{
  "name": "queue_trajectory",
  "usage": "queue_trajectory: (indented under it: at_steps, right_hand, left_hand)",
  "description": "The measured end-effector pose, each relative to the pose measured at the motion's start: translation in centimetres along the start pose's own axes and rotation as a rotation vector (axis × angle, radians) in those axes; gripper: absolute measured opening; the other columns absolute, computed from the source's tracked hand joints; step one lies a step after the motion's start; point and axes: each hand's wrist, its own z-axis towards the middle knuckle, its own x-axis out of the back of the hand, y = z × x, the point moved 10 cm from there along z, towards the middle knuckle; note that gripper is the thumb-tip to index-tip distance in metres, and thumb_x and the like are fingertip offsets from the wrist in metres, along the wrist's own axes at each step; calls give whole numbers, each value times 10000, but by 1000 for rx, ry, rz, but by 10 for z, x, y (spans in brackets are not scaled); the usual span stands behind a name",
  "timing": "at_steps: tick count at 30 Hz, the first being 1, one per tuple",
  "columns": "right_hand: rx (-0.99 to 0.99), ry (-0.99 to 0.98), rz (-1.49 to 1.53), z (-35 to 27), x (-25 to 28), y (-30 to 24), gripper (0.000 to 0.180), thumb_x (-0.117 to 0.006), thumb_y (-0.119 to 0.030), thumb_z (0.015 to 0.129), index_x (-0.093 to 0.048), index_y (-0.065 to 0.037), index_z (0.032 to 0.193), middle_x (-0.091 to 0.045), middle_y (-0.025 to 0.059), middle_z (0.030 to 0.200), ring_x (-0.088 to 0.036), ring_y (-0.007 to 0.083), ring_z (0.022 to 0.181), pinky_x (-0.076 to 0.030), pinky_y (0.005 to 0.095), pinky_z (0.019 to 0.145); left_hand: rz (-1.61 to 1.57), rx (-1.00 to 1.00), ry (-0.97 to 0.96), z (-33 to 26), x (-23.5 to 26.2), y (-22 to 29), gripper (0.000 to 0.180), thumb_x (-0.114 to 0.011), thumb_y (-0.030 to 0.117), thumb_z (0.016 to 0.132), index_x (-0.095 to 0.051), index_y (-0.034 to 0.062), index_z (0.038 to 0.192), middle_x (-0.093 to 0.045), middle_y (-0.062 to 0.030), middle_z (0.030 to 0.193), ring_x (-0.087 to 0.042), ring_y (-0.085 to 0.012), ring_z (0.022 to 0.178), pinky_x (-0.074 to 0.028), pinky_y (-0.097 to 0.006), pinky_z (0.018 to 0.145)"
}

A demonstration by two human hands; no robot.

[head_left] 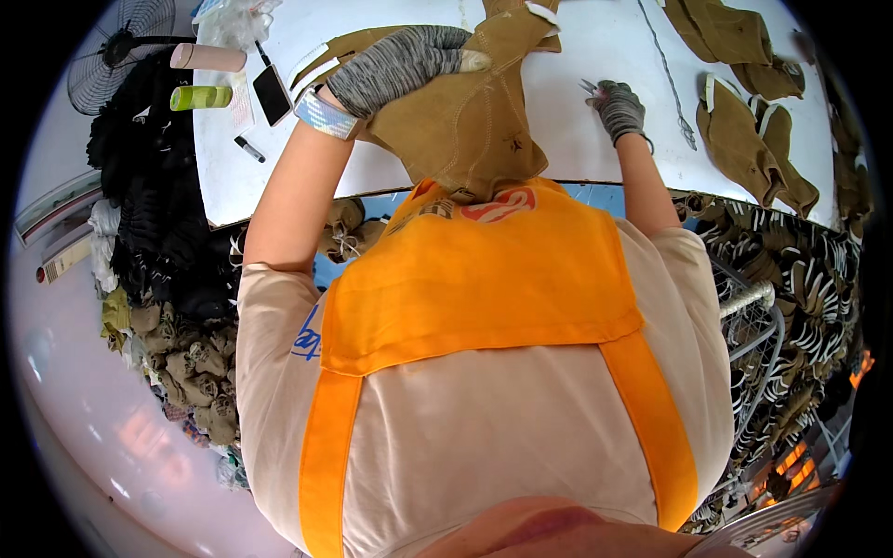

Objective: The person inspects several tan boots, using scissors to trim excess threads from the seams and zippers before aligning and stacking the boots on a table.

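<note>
left hand, in a grey knit glove, lies flat with fingers spread on a tan suede piece, pressing it onto the white worktop; the bare index fingertip pokes out of the glove near the piece's upper edge. tan piece sits at the near edge of the worktop, centre-left, its lower end hanging just over the edge above the orange apron. right hand, also grey-gloved, is closed around small metal snips, blades pointing left, resting on the worktop well apart from the tan piece. reflective band on the left wrist. more tan suede pieces lie stacked at the worktop's right side, a thin chain or cord between them and the right hand. left end of worktop: black phone, marker, green cylinder, beige cylinder. fan beyond that corner. dark and tan bundles piled below the worktop on both sides.
</note>
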Motion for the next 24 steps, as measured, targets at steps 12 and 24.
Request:
queue_trajectory:
  at_steps: [12,24]
  right_hand:
    - [632,514,1294,-124,205,-96,208,-496,-167,976,-575,-28,1110,-665,77,913,-642,149,791,-508,269,749]
    - [1090,479,445,-225,238,-199,379,-665,-324,829,-653,-154,1167,-594,52,887,-603,239,781,-510,341,688]
  left_hand:
    - [-57,-200,-132,-3,18,-2,406,-625,224,912,-582,9,1253,-633,-87,1191,-588,-182,1111,-461,-286,979]
    - [-101,-127,-180,-16,9,43,535,-662,373,872,-568,48,1287,-628,-92,1198,-594,-182,1076,-468,-305,949]
